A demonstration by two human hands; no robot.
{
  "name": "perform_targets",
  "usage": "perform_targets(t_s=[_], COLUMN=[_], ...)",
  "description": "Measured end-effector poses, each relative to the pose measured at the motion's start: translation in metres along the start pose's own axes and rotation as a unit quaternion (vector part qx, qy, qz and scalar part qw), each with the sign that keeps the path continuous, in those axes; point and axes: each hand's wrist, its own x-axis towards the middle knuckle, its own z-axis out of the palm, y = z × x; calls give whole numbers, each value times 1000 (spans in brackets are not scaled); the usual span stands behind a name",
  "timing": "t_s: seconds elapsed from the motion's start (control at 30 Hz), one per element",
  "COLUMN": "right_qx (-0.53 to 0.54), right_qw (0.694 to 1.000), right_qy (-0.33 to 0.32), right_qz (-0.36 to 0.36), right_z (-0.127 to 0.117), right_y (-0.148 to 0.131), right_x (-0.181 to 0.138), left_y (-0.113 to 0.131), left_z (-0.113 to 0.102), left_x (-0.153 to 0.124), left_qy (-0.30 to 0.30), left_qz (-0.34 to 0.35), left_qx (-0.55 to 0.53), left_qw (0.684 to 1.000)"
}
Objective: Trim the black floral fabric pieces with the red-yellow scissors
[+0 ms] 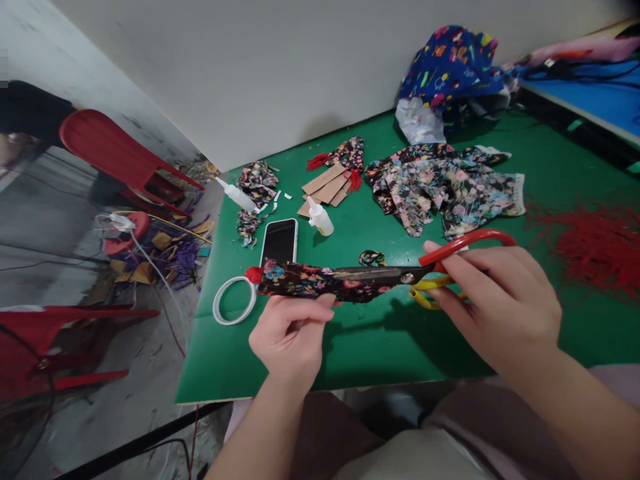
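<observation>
While right hand (510,297) is gripping scissors (408,277) | left hand (294,330) is pinching cloth (305,280) against scissors | likely soft; hold edge

The floral cloth strip (300,281) covers the lower end of the phone (280,240) and part of the scissors (407,278); the position of the blade tips cannot be determined. Some fingertips of the left hand (293,337) are concealed. The right hand (505,303) obscures part of the handle loops. The frame truncates both forearms, the blue surface (607,103), the red thread pile (600,247), whose strands are blurred, and the lower red chair (30,347). A seated person (35,110) is blurred and cut off at left. Markings on the bottle (321,220) are illegible.
</observation>
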Motion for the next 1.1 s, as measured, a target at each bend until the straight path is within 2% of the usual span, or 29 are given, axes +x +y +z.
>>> perform_targets(t_s=[0.4,0.57,0.93,1.1], right_qx=[4,38,53,70], right_qw=[1000,997,995,995], right_qy=[-16,-55,-82,-77], right_qz=[18,32,14,12], right_z=[0,0,1,3], right_y=[-2,-4,3,3], right_x=[2,3,2,1], left_y=[4,7,7,4], left_z=[-2,-3,-3,-2], left_x=[1,1,6,3], left_qy=[-35,-53,-27,-21], left_qz=[10,4,-23,-10], left_qx=[27,46,-17,5], left_qw=[999,997,999,1000])
